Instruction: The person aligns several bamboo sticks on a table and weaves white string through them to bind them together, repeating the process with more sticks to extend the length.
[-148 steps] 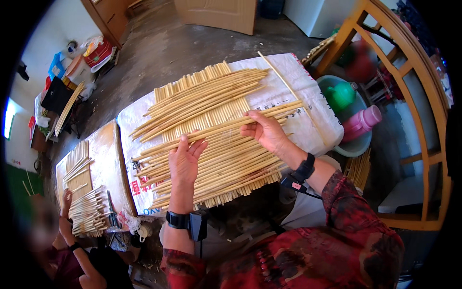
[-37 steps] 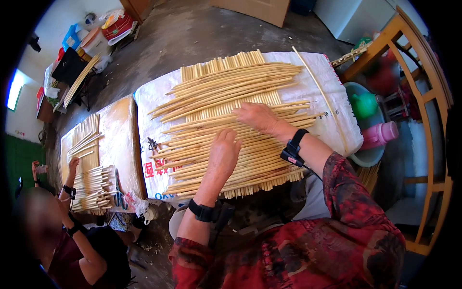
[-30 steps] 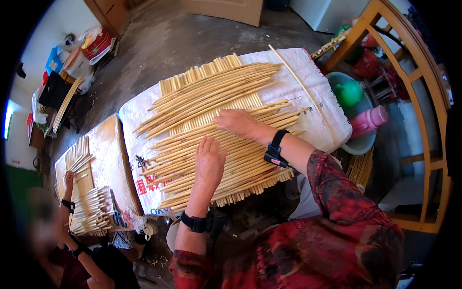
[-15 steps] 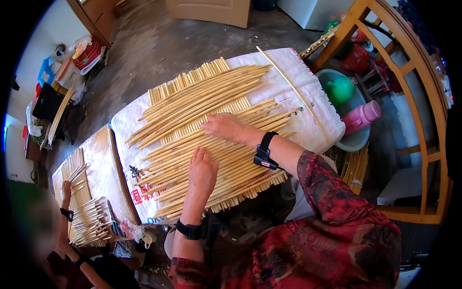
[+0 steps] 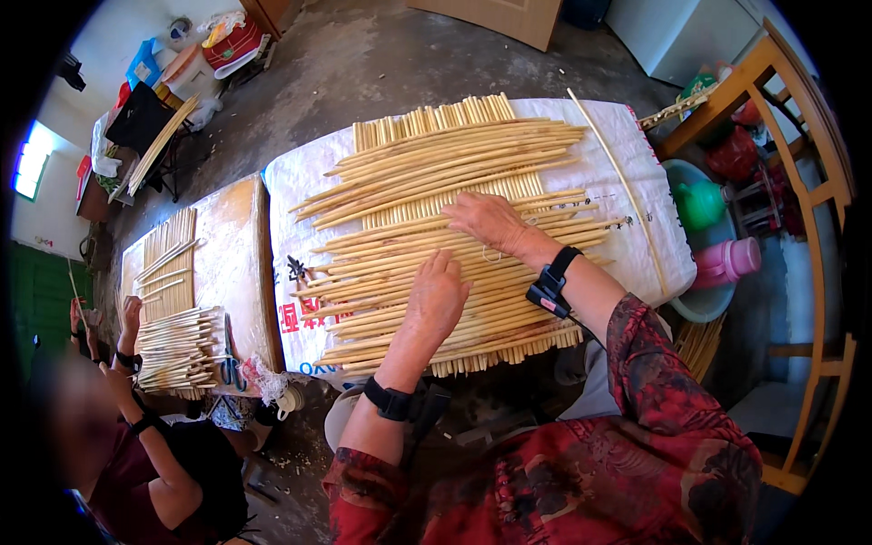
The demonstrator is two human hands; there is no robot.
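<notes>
Long pale wooden sticks lie side by side on a white woven sack (image 5: 295, 177) over the table. A far bundle (image 5: 445, 165) and a wider near layer (image 5: 372, 318) rest across a mat-like row of shorter sticks (image 5: 445, 118). My left hand (image 5: 436, 295) lies over the middle of the near layer, fingers stretched out. Farther off and to the right, my right hand (image 5: 490, 221) rests on that layer's far edge, its fingers loosely spread and slightly bent; no stick shows gripped in it. A single long stick (image 5: 622, 186) lies apart at the right.
On the left, another person's hand (image 5: 130, 313) is at a second table (image 5: 232, 213) with shorter sticks (image 5: 177, 350) and scissors (image 5: 229, 354). A basin (image 5: 713, 304) with green and pink containers stands right, beside a wooden chair frame (image 5: 822, 191).
The whole view has swung leftward, so the tables appear farther right and more of the other person shows. Both my hands stay over the near stick layer, in nearly the same places.
</notes>
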